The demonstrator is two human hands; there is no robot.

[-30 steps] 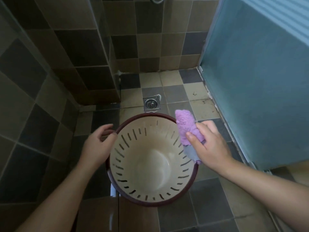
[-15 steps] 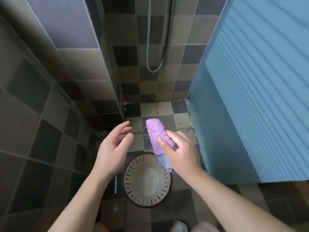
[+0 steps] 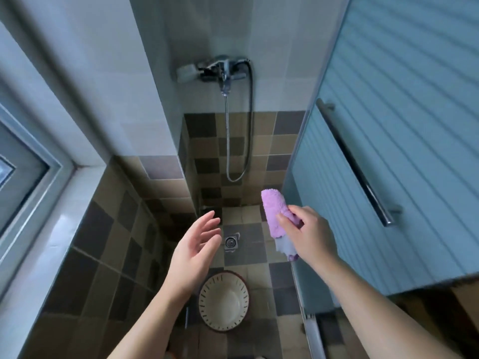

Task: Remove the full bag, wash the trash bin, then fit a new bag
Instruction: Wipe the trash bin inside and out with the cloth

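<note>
A home bathroom's shower corner. Above the hands, a chrome mixer (image 3: pixel 217 71) with a looping hose (image 3: pixel 250 125) sits on the tiled wall; between the hands, a drain (image 3: pixel 230 241) in the tiled floor; right of them, a frosted door (image 3: pixel 404 125) with a bar handle (image 3: pixel 357 161); far left, a window (image 3: pixel 23 172).

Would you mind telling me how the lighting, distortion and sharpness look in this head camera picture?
Head view: soft daylight from the window side, no hard shadows; wide-angle bending curves the glass door and wall edges; the shower mixer is slightly soft; a glare patch lies on the sill; the trash bin and purple cloth read clearly.
</note>
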